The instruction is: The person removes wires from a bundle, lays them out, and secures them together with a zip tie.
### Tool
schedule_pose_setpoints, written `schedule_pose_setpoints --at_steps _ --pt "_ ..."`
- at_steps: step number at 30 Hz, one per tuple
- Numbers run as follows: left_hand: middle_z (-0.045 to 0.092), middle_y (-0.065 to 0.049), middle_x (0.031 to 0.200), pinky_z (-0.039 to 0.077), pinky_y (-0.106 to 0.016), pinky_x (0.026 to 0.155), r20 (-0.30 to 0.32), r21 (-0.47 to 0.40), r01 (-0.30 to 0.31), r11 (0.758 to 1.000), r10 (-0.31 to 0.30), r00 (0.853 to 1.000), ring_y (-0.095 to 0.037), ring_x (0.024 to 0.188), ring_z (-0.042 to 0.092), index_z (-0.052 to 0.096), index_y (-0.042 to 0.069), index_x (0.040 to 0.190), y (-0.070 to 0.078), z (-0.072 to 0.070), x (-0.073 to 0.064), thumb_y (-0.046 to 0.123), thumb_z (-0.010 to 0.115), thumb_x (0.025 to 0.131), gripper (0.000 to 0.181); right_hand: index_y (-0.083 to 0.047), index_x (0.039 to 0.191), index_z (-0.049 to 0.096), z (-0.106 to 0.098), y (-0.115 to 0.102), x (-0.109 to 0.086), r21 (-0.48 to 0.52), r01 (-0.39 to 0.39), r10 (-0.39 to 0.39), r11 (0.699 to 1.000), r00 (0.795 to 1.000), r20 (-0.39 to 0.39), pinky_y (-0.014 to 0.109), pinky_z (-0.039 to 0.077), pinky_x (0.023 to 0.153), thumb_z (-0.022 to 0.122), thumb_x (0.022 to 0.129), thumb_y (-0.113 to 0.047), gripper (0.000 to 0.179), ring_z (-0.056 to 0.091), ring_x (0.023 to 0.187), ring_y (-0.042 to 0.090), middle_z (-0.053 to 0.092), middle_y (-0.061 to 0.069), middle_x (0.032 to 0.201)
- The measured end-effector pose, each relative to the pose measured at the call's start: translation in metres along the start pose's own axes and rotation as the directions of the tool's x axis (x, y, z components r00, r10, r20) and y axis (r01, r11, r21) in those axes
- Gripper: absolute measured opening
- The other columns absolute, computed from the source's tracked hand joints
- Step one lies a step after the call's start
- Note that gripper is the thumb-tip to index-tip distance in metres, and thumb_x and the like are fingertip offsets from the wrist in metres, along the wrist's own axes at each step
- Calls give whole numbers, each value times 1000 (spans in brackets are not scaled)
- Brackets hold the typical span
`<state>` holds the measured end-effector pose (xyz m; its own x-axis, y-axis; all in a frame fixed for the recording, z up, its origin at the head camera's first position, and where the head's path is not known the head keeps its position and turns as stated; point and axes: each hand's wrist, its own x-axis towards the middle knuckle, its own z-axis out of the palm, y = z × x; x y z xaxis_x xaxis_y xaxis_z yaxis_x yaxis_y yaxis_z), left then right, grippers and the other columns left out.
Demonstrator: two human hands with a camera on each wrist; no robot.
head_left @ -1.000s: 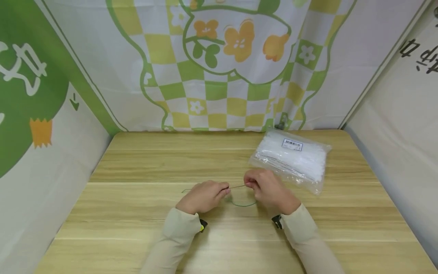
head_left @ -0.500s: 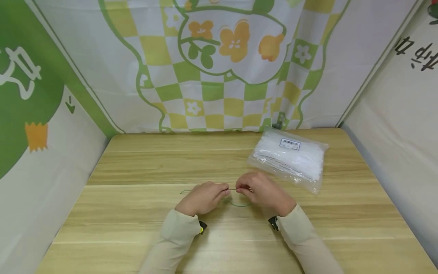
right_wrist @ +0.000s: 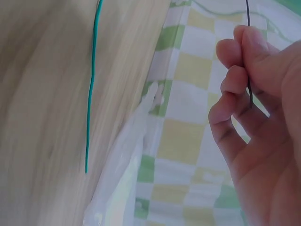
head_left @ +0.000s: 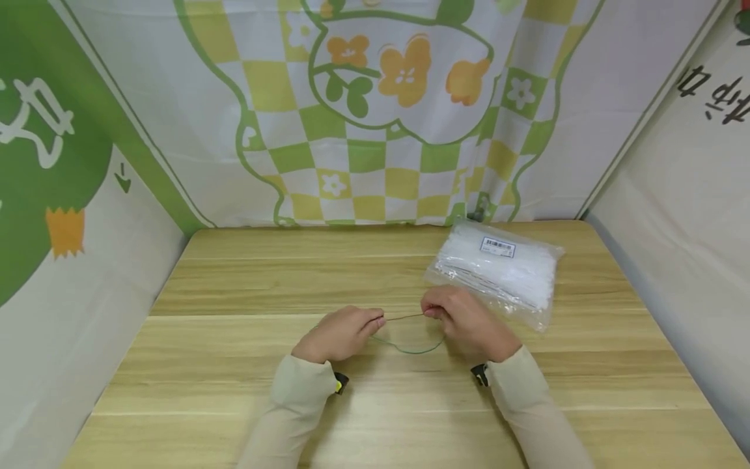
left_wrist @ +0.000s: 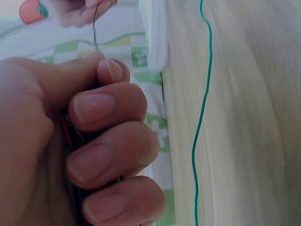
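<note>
Between thumb and index finger, my left hand (head_left: pixel 340 333) pinches a thin dark wire (left_wrist: pixel 95 28). Its other fingers curl over a bundle, mostly hidden, where bits of red and black wire (left_wrist: pixel 68 132) show in the left wrist view. My right hand (head_left: pixel 469 322) pinches the same dark wire, and a short free end (right_wrist: pixel 250 96) pokes out below its fingertips in the right wrist view. The wire runs nearly straight across the gap between both hands. A green wire (head_left: pixel 413 352) curves below that gap, and its loose end (right_wrist: pixel 86 165) shows in the right wrist view.
A clear plastic bag (head_left: pixel 498 264) packed with white strips and bearing a barcode label lies just beyond my right hand. The wooden table (head_left: pixel 246 273) meets a printed cloth (head_left: pixel 369 156) at the back, with cloth walls on both sides.
My hands first came closer together, then moved apart, lengthening the wire between them. The wire tail that stuck out left of my left hand no longer shows, and more of the green wire is visible.
</note>
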<state>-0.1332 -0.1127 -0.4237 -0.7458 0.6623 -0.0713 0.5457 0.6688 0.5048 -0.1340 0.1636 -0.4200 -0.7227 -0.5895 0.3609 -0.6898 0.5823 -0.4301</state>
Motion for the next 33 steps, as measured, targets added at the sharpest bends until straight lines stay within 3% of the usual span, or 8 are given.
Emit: schedule_pose_setpoints --at_steps 5,12,16,23,28,33 --pt "40 8 72 39 -27 66 7 -51 15 999 -15 1000 -6 62 39 52 14 86 -3 -6 -2 26 43 116 33 -12 88 69 -8 7 -3 0 -11 11 1000 1000 -11 30 53 76 68 96 7 21 58 80 9 65 -4 83" --pt "40 7 73 38 -27 68 19 -88 21 996 -20 1000 -7 64 39 54 11 88 -9 -10 -5 26 42 116 34 -11 86 70 -16 17 -4 -38 65 -67 997 995 -72 33 56 73 74 91 8 20 62 76 10 69 -3 81" --pt "40 7 71 38 -26 65 18 -83 28 996 -26 999 -6 62 39 55 11 88 -8 -8 -5 27 42 116 35 -10 86 70 -15 19 -5 -54 62 -66 997 996 -67 33 57 72 75 91 7 18 63 75 10 70 -2 81" --pt "37 8 66 34 -23 59 -5 -38 11 999 -11 1000 -5 57 36 50 18 80 -2 -5 -2 26 46 115 35 -9 91 77 -20 14 -9 -11 -47 47 999 999 11 27 57 70 80 92 -3 6 65 75 6 75 -3 84" --pt "39 8 66 34 -22 58 -7 -32 21 999 -22 1000 -5 57 37 52 18 81 -2 -5 -1 27 50 113 34 -9 93 79 -23 10 -8 21 -36 34 999 995 92 26 59 73 82 92 -9 4 71 80 7 77 -3 88" --pt "39 9 66 32 -22 58 -1 -67 17 998 -17 1000 -5 57 36 49 18 78 -3 -4 1 30 57 110 36 -13 88 76 -25 9 -9 19 -23 21 1000 994 107 23 59 72 84 89 -7 10 69 78 3 75 -6 84"
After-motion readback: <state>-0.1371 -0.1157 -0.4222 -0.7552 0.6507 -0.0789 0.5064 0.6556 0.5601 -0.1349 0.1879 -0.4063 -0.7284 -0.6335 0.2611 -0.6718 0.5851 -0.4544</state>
